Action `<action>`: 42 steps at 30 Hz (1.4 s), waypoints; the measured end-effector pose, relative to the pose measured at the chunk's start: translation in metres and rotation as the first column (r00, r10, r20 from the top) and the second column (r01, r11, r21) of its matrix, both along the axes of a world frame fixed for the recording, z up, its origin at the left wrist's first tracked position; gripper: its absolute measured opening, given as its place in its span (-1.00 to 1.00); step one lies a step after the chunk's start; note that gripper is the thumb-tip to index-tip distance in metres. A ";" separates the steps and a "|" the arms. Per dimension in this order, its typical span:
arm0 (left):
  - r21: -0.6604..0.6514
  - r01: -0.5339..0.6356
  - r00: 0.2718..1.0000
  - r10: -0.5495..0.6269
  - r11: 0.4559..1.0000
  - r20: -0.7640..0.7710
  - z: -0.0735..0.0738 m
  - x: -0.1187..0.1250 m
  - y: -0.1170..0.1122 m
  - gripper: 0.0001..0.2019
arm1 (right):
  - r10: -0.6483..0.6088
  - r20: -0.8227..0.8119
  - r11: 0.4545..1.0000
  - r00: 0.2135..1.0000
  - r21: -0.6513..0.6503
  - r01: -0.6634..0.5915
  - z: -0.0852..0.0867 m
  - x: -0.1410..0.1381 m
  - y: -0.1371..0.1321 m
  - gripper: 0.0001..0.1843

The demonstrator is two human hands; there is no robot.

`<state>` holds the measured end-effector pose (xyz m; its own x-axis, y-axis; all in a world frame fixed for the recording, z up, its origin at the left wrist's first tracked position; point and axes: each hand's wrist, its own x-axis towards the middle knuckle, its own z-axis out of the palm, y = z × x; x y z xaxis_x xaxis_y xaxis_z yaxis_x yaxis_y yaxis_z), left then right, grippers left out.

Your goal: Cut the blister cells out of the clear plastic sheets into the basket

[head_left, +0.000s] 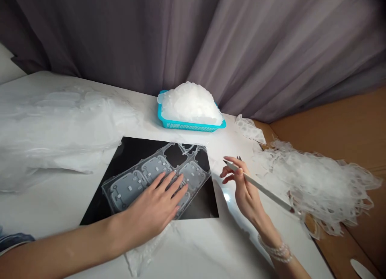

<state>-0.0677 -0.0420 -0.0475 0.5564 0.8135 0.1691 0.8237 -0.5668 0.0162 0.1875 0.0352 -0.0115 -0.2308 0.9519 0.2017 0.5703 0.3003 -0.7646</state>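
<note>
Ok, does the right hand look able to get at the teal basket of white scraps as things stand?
Probably yes. The right hand sits close to the teal plastic basket, and nothing upright stands between them; only the flat black sheet's corner lies nearby. Its fingers hold a white pen-like tool, though, which could hamper a grasp.

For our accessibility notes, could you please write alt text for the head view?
A left hand presses a clear moulded plastic sheet onto a black mat, while a right hand holds a white stylus beside it. Behind, a blue basket is heaped with clear scraps; more scraps lie to the right.
</note>
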 end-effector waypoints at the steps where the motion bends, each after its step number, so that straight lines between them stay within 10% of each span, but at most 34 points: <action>1: 0.016 -0.004 1.000 0.004 1.000 -0.010 -0.002 0.000 0.000 -0.54 | 0.050 0.057 0.998 0.997 0.025 -0.051 -0.002 0.000 -0.003 -0.59; 9: 0.083 0.048 0.999 -0.046 0.995 -0.027 -0.001 -0.001 -0.002 -0.58 | 0.471 0.466 0.789 0.749 0.157 -0.594 -0.020 -0.024 -0.005 -0.85; 17: -0.257 -0.025 0.932 0.116 0.966 0.343 0.030 -0.003 0.030 -0.71 | 0.216 0.104 0.976 0.971 -0.057 -0.211 -0.020 -0.019 0.002 -0.81; 22: -0.578 -0.096 0.756 0.437 0.811 0.488 0.030 0.009 0.062 -0.57 | 0.222 0.007 0.963 0.975 -0.159 -0.218 -0.022 -0.025 0.001 -0.68; 28: -0.860 0.117 0.418 0.761 0.496 0.496 0.037 0.012 0.075 -0.52 | 0.056 -0.245 0.916 0.968 -0.374 -0.147 -0.014 -0.030 -0.002 -0.61; 31: -0.916 0.213 0.364 0.843 0.339 0.397 0.045 0.011 0.080 -0.51 | -0.071 -0.407 0.864 0.911 -0.481 -0.148 -0.007 -0.034 -0.003 -0.56; 42: -0.907 0.275 0.344 0.848 0.320 0.404 0.065 0.012 0.076 -0.42 | -0.282 -0.577 0.720 0.766 -0.655 -0.228 0.004 -0.044 -0.016 -0.46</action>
<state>-0.0559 0.0338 0.0173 0.2631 0.8037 -0.5337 0.1126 0.5239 0.8443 0.1437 0.0194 -0.0080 -0.2728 0.8785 -0.3922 -0.0906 -0.4293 -0.8986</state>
